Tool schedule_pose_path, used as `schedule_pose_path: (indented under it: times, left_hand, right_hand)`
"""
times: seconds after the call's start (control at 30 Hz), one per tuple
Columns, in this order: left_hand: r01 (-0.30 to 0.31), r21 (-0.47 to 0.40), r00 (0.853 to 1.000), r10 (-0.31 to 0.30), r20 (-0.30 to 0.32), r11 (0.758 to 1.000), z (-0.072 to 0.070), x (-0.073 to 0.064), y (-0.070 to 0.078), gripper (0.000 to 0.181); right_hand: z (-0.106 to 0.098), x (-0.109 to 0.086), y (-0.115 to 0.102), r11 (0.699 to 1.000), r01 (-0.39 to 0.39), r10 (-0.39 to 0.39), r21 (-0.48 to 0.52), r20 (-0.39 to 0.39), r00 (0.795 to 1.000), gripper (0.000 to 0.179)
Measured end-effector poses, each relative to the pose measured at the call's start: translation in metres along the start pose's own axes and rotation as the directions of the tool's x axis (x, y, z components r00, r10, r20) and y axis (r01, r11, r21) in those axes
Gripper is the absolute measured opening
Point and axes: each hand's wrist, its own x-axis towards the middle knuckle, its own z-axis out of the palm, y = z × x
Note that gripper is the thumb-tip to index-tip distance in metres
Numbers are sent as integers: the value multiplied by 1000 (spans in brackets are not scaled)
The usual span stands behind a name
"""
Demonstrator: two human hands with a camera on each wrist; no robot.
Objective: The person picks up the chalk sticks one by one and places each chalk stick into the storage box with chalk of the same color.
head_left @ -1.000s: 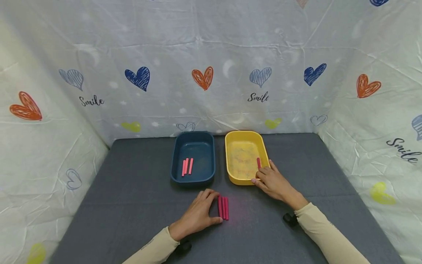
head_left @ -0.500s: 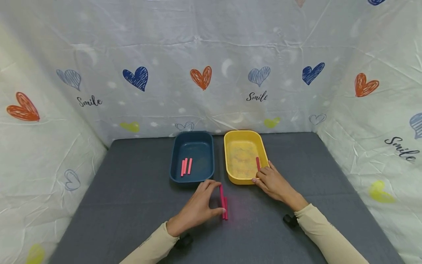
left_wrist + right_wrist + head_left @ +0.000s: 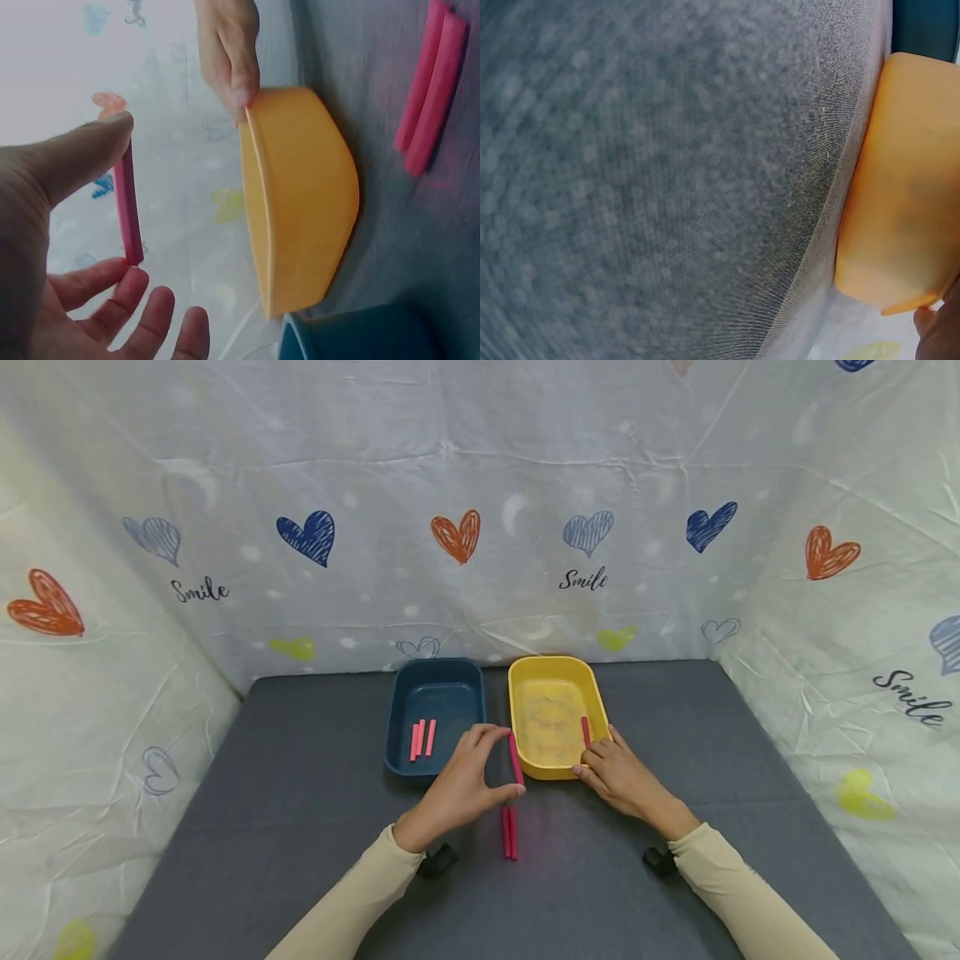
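Pink sticks point(image 3: 513, 833) — dk blue tray point(image 3: 457, 693), yel tray point(image 3: 546, 702) — gry cloth point(image 3: 315, 760), wht backdrop point(image 3: 390, 443) w/ org/blu hearts point(image 3: 456, 538)

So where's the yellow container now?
In the head view, the yellow container sits right of center on the table, beside the blue container and beyond the two pink sticks lying in front.

The left hand point(image 3: 459, 787) moves forward, raising one dark pink stick point(image 3: 517, 760) off the surface point(image 3: 300, 777) to the near-left corner of the yellow tray point(image 3: 551, 710) in the head view; the row of three is now two sticks point(image 3: 513, 835).
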Motion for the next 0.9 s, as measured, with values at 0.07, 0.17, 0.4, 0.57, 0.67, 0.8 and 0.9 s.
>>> schedule_pose_path:
  times: [0.07,0.17,0.4,0.57,0.67,0.8,0.9]
  left_hand:
    - [-9,2,1000,9,-4,1000,1,8,-2,82]
    - [-30,-4,999,29,-16,1000,4,20,-5,81]
    - [-16,-29,1000,15,-6,999,11,42,-9,80]
    - [-40,-20,999,40,1,999,12,57,-8,79]
    - [-66,-14,998,66,2,998,12,65,-8,79]
    - [-56,-35,998,57,11,998,12,76,-6,79]
    - [-39,-41,999,40,23,998,13,84,-5,80]
  right_hand:
    - [0,0,0,1000,0,0,-4,2,1000,22]
    - [0,-1,0,1000,-1,1,-4,6,1000,22]
    - [0,-1,0,1000,-3,3,1,11,1000,22]
    - [-2,-1,-2,1000,-16,16,6,20,1000,21]
    - [-3,-1,-3,1000,-22,21,5,30,999,21]
    - [-4,-1,-4,1000,-18,18,4,33,999,21]
    - [-4,0,-4,1000,-18,17,7,36,999,21]
